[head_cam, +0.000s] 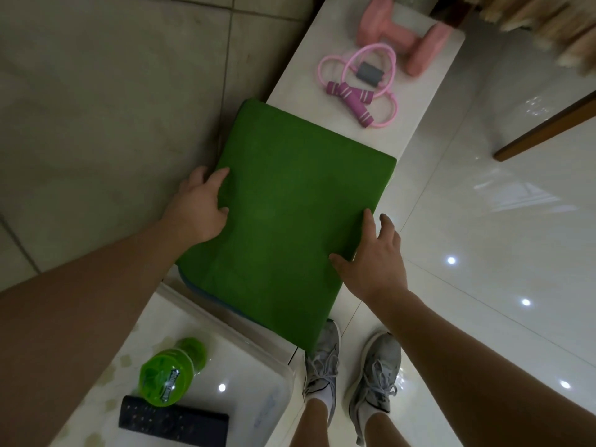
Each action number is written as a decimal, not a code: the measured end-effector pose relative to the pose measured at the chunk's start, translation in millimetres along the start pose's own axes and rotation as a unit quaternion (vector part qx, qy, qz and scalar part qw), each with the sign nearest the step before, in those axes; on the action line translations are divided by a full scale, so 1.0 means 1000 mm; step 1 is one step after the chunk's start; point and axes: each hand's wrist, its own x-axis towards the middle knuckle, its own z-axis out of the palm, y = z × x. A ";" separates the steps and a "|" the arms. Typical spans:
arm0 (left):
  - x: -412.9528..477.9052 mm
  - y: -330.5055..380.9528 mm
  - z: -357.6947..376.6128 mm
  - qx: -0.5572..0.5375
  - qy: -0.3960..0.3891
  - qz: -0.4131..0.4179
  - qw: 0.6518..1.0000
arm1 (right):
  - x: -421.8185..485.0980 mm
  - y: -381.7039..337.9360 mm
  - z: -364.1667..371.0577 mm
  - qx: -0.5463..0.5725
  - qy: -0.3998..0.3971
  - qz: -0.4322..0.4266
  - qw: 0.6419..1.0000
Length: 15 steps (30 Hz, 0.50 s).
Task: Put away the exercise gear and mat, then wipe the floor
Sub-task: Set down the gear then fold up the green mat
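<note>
A folded green mat [290,201] lies flat on a long white bench [416,101], its near corner overhanging the edge. My left hand [200,208] rests on the mat's left edge, fingers spread over the top. My right hand [374,259] lies on the mat's right edge with straight fingers. Farther along the bench sit a pink resistance band with purple handles [358,82] and a pink dumbbell [406,40].
A white tray-like surface [258,359] at lower left carries a green bottle [167,372] and a black remote [171,421]. My feet in grey sneakers [348,369] stand on glossy white floor tiles [500,253]. A wooden furniture leg [545,127] crosses at right.
</note>
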 end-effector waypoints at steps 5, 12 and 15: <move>-0.017 0.014 -0.020 0.028 -0.016 0.007 0.999 | -0.011 -0.004 -0.027 -0.082 -0.001 -0.051 0.995; -0.062 0.052 -0.053 0.068 0.014 0.046 0.997 | -0.045 -0.012 -0.081 -0.162 0.004 -0.106 0.981; -0.083 0.071 -0.068 0.060 0.021 0.052 0.997 | -0.061 -0.015 -0.112 -0.172 0.007 -0.112 0.979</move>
